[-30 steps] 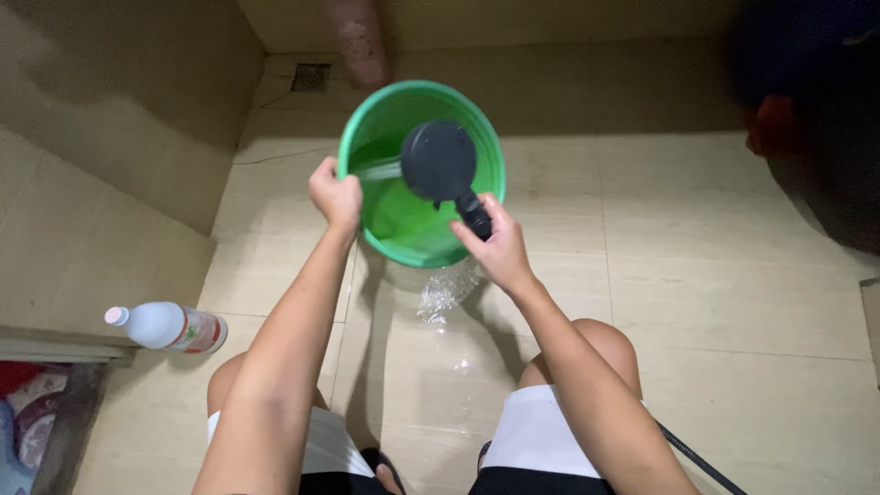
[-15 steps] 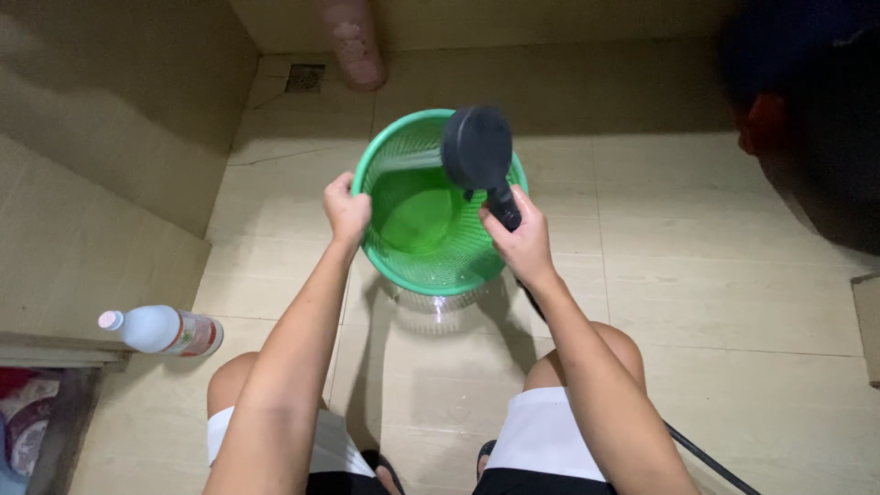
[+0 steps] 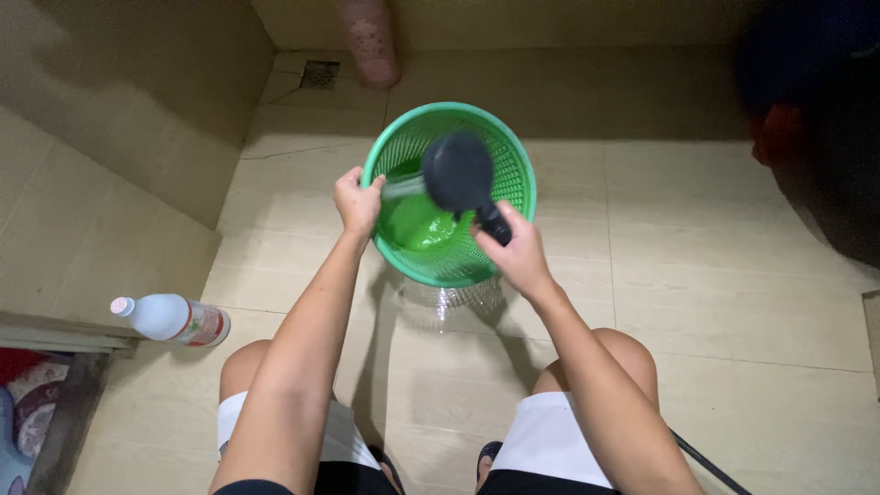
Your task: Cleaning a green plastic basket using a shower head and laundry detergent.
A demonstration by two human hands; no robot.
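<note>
A green slotted plastic basket [image 3: 500,151] is held above the tiled floor. My left hand [image 3: 357,202] grips its left rim. My right hand [image 3: 515,252] holds a black shower head [image 3: 458,172] by the handle, its round face turned into the basket. A stream of water runs from it against the inner left wall. Water drips through the basket's bottom onto the floor [image 3: 449,298] below. A black hose [image 3: 706,463] trails behind my right leg.
A white plastic bottle [image 3: 172,319] with a pink cap lies on the floor at left, beside a low step. A floor drain [image 3: 320,74] and a pinkish pipe [image 3: 369,41] sit at the far wall. Dark objects crowd the upper right.
The shower head has swung from the basket's right rim to over its middle, after starting there a second ago. The basket shifted slightly and water now drips straight below it.
</note>
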